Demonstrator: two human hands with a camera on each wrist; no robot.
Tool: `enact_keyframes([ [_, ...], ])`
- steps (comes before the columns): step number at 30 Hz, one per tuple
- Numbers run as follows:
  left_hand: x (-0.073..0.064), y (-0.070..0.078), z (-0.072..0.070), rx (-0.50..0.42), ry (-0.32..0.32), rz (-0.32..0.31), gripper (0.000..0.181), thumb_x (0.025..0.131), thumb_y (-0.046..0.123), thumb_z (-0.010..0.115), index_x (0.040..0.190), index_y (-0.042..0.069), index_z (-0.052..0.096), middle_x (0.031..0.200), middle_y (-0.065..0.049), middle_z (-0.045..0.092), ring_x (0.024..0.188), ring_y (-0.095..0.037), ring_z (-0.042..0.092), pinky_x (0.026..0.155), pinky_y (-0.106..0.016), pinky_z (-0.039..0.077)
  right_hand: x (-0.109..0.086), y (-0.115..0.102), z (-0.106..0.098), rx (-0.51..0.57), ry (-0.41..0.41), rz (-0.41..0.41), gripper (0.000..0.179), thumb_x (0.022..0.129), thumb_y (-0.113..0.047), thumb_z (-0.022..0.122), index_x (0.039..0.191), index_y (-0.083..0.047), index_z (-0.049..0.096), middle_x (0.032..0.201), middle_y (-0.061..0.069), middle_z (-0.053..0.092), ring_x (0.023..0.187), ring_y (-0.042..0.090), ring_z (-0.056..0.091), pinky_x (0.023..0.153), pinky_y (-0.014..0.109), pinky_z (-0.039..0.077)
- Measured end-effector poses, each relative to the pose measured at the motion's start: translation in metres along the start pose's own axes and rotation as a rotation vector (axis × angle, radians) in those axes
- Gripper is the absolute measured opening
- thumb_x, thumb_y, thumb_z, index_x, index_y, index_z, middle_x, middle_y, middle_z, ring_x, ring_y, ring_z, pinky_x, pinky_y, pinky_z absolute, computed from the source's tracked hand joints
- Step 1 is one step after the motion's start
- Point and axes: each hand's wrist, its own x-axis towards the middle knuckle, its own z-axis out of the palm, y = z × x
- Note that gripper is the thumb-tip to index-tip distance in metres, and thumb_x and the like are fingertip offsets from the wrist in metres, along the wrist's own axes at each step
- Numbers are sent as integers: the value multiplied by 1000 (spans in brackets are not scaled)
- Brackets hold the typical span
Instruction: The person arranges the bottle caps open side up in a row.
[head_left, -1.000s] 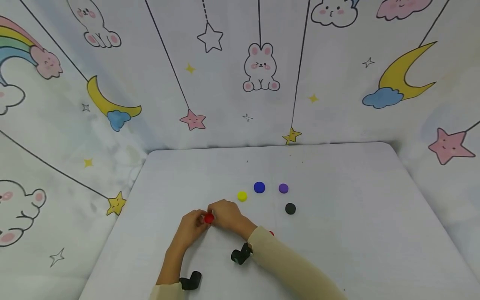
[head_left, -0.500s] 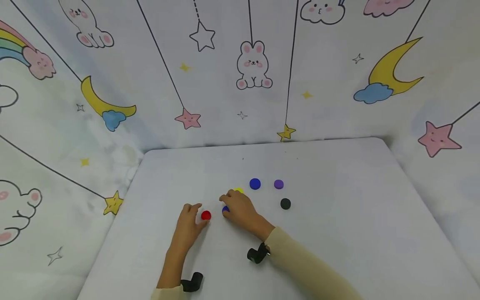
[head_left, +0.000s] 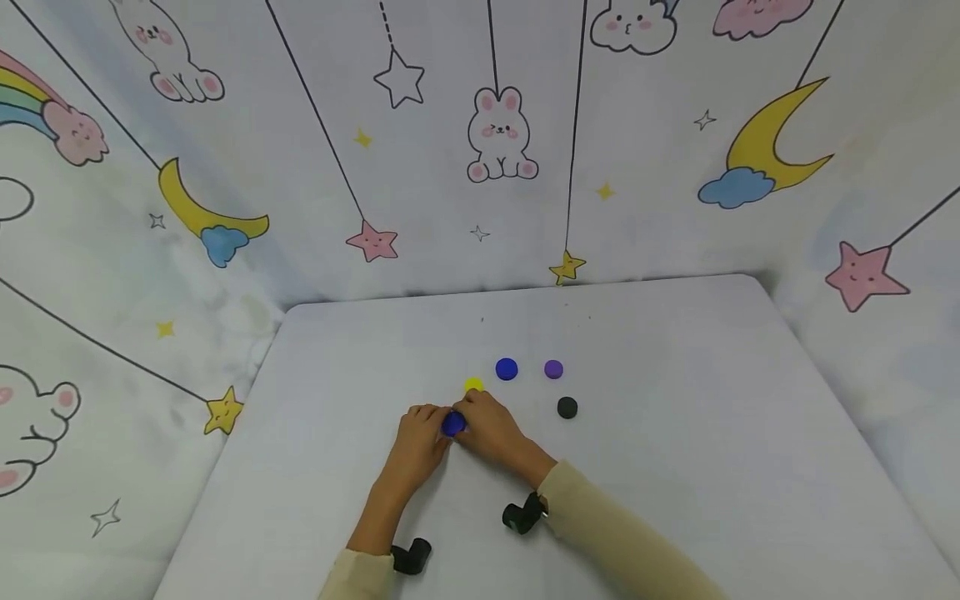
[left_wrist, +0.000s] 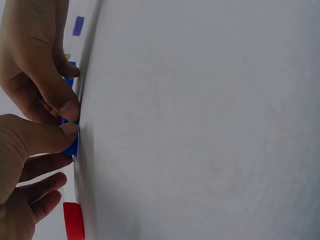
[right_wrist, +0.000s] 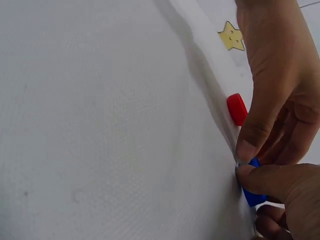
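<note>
A thick round blue disc (head_left: 453, 423) is on the white table between my two hands. My left hand (head_left: 420, 442) holds its left side between thumb and fingers. From the right, my right hand (head_left: 491, 429) grips the same disc. Both thumbs sit close together on its near side in the left wrist view, partly covering the blue disc (left_wrist: 71, 146). Beside my left hand, a red disc (left_wrist: 73, 221) stands apart from the fingers; in the head view that hand hides it. A yellow disc (head_left: 473, 384) lies just behind my right hand, partly covered.
Farther back on the table (head_left: 675, 417) lie a second blue disc (head_left: 507, 369), a purple disc (head_left: 553, 369) and a black disc (head_left: 567, 407). Each wrist wears a small black camera (head_left: 523, 514). A patterned cloth wall (head_left: 435, 183) rises behind the table's far edge.
My hands have left the red disc. The right hand brought in a blue disc from the right, and the left hand moved right to take hold of it too.
</note>
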Motion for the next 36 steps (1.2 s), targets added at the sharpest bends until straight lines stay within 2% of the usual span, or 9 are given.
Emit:
enact_keyframes([
  [4,-3,-1,3,-29,-11,-6,39,80,9,80,117,3,66,109,-8,66,103,-28,59,88,-44,48,-2,3,5,43,0,1,38,83,-30,79,116,-11,71,104,1,62,94,15,57,84,28,52],
  [10,-4,0,1,-62,26,61,40,80,6,80,116,1,66,106,-8,65,101,-28,58,87,-43,48,-9,3,-2,103,35,-7,38,81,-28,81,113,-10,70,100,1,64,90,14,59,82,28,53],
  [13,-3,2,-8,-139,59,69,40,80,4,79,118,3,66,108,-7,64,102,-26,57,88,-42,49,-14,-2,-20,188,48,-11,38,81,-24,81,114,-8,69,102,3,66,93,15,62,83,29,54],
  [16,7,7,-24,-224,130,123,38,81,1,78,117,5,67,111,-6,63,106,-24,57,89,-40,50,-14,-4,-48,287,91,-13,39,81,-19,81,116,-6,69,106,5,68,95,17,64,83,30,55],
  [20,37,21,-56,-300,257,262,33,82,0,76,114,3,68,113,-9,64,108,-26,58,91,-41,51,-10,0,-100,353,197,-66,40,81,-16,81,117,-3,69,105,8,70,93,22,66,78,30,57],
  [24,83,49,-94,-447,342,340,28,85,2,73,113,0,67,112,-13,66,106,-26,61,92,-41,52,-6,8,-168,352,300,-121,42,82,-16,81,119,0,68,106,12,71,92,27,67,77,32,58],
  [31,172,119,-164,-802,314,300,23,94,6,64,115,-4,66,113,-16,62,104,-25,66,96,-29,52,3,18,-297,416,480,-8,43,85,-17,78,123,-2,66,110,14,72,93,24,70,79,28,57],
  [33,187,133,-180,-869,306,301,24,95,5,63,116,-5,65,114,-18,62,106,-26,67,97,-28,52,4,19,-322,392,522,2,44,87,-20,77,126,-5,65,113,12,72,97,23,70,83,26,57],
  [36,196,147,-197,-898,312,322,26,94,5,63,117,-5,65,114,-18,63,107,-25,67,99,-27,50,0,15,-343,356,571,-19,43,88,-21,75,126,-6,65,116,10,71,100,21,70,86,23,55],
])
